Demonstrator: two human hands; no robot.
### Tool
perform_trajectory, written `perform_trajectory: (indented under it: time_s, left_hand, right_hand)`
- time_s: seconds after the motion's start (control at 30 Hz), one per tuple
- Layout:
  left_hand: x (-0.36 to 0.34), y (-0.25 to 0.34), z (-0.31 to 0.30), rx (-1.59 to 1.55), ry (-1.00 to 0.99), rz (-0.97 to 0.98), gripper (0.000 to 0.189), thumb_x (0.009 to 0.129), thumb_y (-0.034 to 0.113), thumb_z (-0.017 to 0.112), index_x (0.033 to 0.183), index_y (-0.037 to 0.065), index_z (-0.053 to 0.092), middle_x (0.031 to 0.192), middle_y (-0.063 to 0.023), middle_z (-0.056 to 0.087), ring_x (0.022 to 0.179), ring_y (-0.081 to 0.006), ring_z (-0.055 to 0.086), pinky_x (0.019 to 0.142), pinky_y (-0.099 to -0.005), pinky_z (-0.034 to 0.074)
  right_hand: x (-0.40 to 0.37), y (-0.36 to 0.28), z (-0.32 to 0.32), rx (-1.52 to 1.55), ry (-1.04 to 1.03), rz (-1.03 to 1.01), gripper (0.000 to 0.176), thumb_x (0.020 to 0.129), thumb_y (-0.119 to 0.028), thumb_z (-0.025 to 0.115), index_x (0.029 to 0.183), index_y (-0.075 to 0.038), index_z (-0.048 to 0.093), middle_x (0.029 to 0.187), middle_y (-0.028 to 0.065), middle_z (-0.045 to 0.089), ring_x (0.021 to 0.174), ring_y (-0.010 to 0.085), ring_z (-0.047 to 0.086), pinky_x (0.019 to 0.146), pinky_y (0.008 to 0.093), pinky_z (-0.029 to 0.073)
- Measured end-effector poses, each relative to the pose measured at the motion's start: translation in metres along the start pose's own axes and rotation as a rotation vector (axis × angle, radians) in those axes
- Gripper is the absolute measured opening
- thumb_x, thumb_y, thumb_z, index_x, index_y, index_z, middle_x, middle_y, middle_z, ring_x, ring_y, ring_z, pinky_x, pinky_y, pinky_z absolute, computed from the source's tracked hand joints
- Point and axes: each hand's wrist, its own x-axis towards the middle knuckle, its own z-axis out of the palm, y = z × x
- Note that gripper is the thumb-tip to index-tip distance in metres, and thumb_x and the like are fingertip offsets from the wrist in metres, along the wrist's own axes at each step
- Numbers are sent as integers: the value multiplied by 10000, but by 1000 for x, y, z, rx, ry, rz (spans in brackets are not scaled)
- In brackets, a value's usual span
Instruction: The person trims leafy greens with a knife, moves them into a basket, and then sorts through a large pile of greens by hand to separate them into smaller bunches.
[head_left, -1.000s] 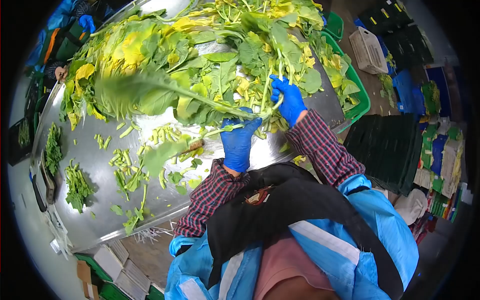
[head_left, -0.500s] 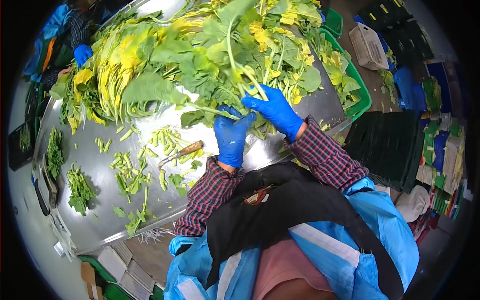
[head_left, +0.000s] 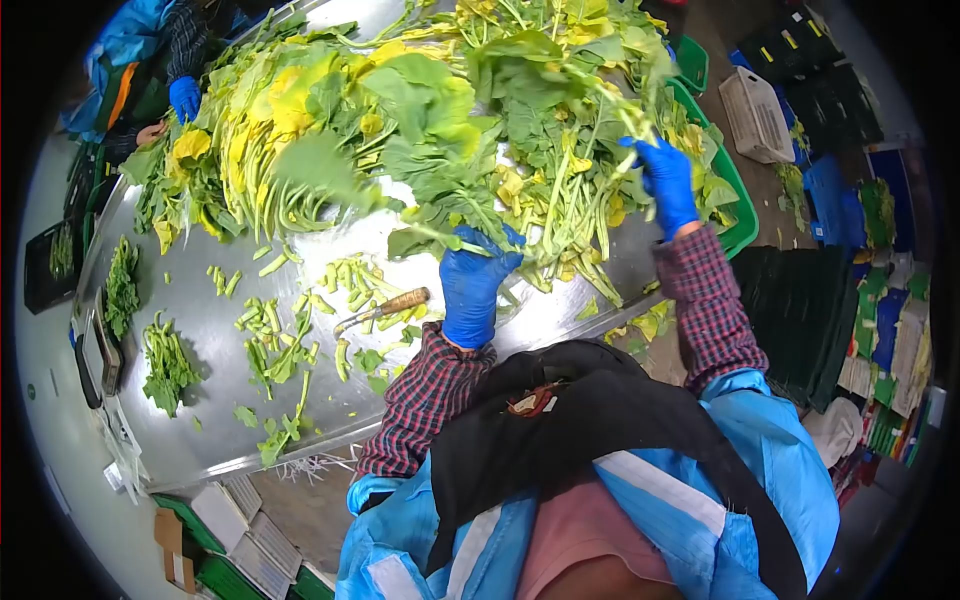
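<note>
My left hand (head_left: 472, 290), in a blue glove, is closed around the stem of a leafy green stalk (head_left: 425, 232) above the metal table (head_left: 240, 400). To the right, my right hand (head_left: 664, 180), gloved too, grips the stem end of another leafy stalk (head_left: 615, 105), whose leaves point up and left. A large heap of green and yellow leafy stalks (head_left: 270, 130) covers the far part of the table. Left of my left hand lies a knife (head_left: 385, 308) with a wooden handle, among cut stem pieces (head_left: 355, 280).
A co-worker's gloved hand (head_left: 185, 98) is at the upper left. Small leafy bunches (head_left: 168, 365) lie on the table's left side. A green crate (head_left: 742, 225) holding leaves stands at the right edge, with a white crate (head_left: 757, 115) beyond it.
My right hand has moved right, away from my left hand, with a stalk in it. My left hand has stayed nearly in place with its own stalk.
</note>
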Motion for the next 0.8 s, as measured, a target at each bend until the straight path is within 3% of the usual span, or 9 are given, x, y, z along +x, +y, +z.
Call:
perform_trajectory:
  time_s: [0.17,0.27,0.3,0.37,0.43,0.5,0.6,0.73,0.8]
  left_hand:
    - [5,-17,-5,-121,-116,-43,333,731,-31,653,1012,31,485,946,-109,598,898,-215,590,842,-347,464]
    - [8,-15,-3,-162,-148,-88,344,755,30,651,1049,21,473,973,-105,582,924,-215,576,866,-368,446]
    - [8,-14,-2,-159,-153,-96,344,755,30,651,1049,21,473,973,-105,582,924,-215,576,866,-368,446]
    - [8,-14,-2,-245,-162,-140,370,775,73,636,1091,10,455,1001,-95,555,949,-213,557,881,-375,430]
    - [7,-16,-2,-253,-185,-178,421,784,73,618,1154,5,429,1023,-85,529,970,-210,543,880,-368,440]
    - [5,-15,1,-345,-215,-320,513,798,63,633,1240,15,375,1015,-65,516,954,-200,546,889,-363,460]
    - [8,-15,2,-364,-236,-352,507,820,65,607,1263,19,363,1041,-67,520,968,-196,547,890,-363,465]
    - [12,-19,-6,-201,-164,-354,414,842,58,577,1222,16,418,1047,-86,551,964,-199,568,869,-356,486]
    - [11,-18,-5,-136,-127,-356,336,858,70,561,1173,3,464,1047,-108,573,965,-205,577,862,-371,493]
  right_hand:
    - [30,26,-39,-237,29,123,371,762,-315,652,1035,-64,635,739,36,602,591,117,526,568,224,426]
    - [17,36,-24,-869,299,-418,498,745,-299,701,1161,-70,551,1060,135,556,930,287,557,836,387,435]
    - [4,19,-11,-869,305,-410,498,745,-299,701,1161,-70,551,1060,135,556,930,287,557,836,387,435]
    - [-13,-4,17,-618,335,-748,458,758,-222,700,1161,-64,551,1060,101,548,975,236,548,827,349,440]
    - [-35,-15,50,-2,-234,-301,386,770,-172,692,1113,-39,574,1057,83,543,963,167,546,793,298,452]
    - [-51,-23,79,221,-585,-115,302,770,-126,681,1049,-40,605,996,57,594,866,113,563,749,252,455]
    - [-62,-30,100,159,-589,131,230,737,-108,712,930,-23,620,877,41,605,775,93,566,694,237,461]
    - [-66,-22,113,0,-491,-136,185,695,-61,735,825,-29,606,755,-2,573,721,71,543,658,222,456]
    - [-67,-17,117,96,-491,-73,172,698,-58,730,813,-38,604,755,-2,572,715,72,543,652,223,455]
